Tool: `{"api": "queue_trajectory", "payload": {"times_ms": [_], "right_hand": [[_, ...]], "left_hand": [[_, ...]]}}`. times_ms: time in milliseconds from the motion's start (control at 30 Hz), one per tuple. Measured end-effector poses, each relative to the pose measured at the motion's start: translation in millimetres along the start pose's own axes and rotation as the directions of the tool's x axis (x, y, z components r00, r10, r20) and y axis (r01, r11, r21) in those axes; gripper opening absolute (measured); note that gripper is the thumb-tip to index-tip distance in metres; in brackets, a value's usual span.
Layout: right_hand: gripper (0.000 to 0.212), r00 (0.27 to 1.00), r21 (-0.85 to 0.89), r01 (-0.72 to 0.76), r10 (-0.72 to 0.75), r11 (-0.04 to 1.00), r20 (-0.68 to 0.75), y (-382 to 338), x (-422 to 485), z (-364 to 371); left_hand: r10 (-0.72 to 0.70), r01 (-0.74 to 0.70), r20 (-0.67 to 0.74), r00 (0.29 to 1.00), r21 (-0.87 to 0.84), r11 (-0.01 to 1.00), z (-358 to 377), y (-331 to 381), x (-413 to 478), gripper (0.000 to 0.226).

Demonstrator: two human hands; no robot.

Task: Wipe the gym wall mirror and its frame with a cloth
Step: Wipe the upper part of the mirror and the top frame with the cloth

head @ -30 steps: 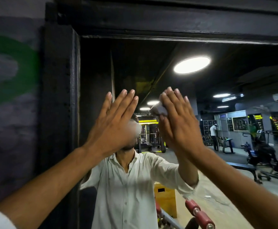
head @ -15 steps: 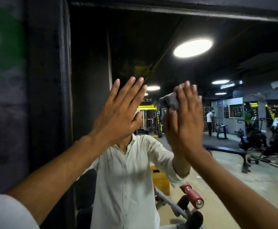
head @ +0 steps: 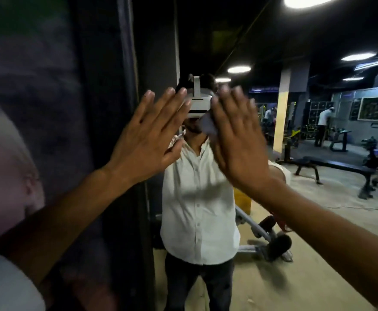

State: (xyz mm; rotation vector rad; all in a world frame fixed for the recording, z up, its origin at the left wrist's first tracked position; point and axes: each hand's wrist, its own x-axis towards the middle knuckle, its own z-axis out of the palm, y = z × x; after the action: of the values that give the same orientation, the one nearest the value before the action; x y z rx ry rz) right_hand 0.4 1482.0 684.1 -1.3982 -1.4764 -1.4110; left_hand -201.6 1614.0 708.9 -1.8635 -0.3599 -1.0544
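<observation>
- The left grip [head: 152,135] is wide open, with fingers straight and spread. It looks flat on the mirror [head: 318,232] and holds nothing.
- The right grip [head: 239,144] is open too, fingers straight. It presses the cloth [head: 208,125] onto the glass.
- The cloth is small, pale and bunched. Only a bit peeks out, between the two grips.
- I think the cloth is soft and light. It could slip from under a flat palm, so press on its middle.
- The glass looks hard and smooth and could break, so push gently.
- The dark frame [head: 102,97] is just left of the left grip. It needs wiping too.
</observation>
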Motion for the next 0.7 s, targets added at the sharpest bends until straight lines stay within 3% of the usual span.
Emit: {"api": "queue_trajectory", "payload": {"times_ms": [100, 200, 267, 333, 400, 500, 600, 700], "right_hand": [[0.069, 0.939, 0.016, 0.295, -0.293, 0.955, 0.18, -39.7, -41.0, 17.9], [0.067, 0.866, -0.006, 0.471, -0.461, 0.882, 0.194, -37.1, -35.5, 18.0], [0.064, 0.911, -0.044, 0.398, -0.389, 0.916, 0.135, -34.1, -12.6, 15.6], [0.063, 0.979, -0.024, 0.197, -0.195, 0.98, 0.065, -41.5, 6.4, 15.1], [0.065, 0.996, 0.03, 0.072, -0.073, 0.997, 0.041, -61.1, 6.2, 20.0], [0.066, 0.965, 0.058, 0.194, -0.201, 0.979, 0.167, -94.1, -41.4, 33.9], [0.066, 0.846, 0.064, 0.418, -0.414, 0.906, 0.337, -106.7, -106.6, 42.5], [0.063, 0.809, 0.007, 0.513, -0.486, 0.858, 0.33, -94.6, -102.9, 39.8]], "left_hand": [[0.03, -0.029, -0.026, 0.999, 0.03, 0.999, -3.1, -8.5, -12.0, 0.071], [0.022, -0.02, -0.058, 0.998, 0.036, 0.999, -6.5, -30.8, -14.1, 0.069], [0.025, -0.021, -0.079, 0.997, 0.041, 0.999, -6.9, -44.1, -13.4, 0.068], [0.026, -0.025, -0.081, 0.996, 0.022, 0.999, -5.7, -49.0, -12.9, 0.069], [-0.006, 0.005, -0.092, 0.996, -0.009, 1.0, -5.6, -45.5, -14.5, 0.069], [-0.041, 0.036, -0.078, 0.996, -0.057, 0.998, -6.6, -33.5, -30.2, 0.069], [-0.073, 0.072, -0.003, 0.997, -0.099, 0.993, -6.6, -7.9, -70.2, 0.071], [-0.049, 0.054, 0.058, 0.997, -0.081, 0.995, -3.4, 10.9, -101.4, 0.073]]}}
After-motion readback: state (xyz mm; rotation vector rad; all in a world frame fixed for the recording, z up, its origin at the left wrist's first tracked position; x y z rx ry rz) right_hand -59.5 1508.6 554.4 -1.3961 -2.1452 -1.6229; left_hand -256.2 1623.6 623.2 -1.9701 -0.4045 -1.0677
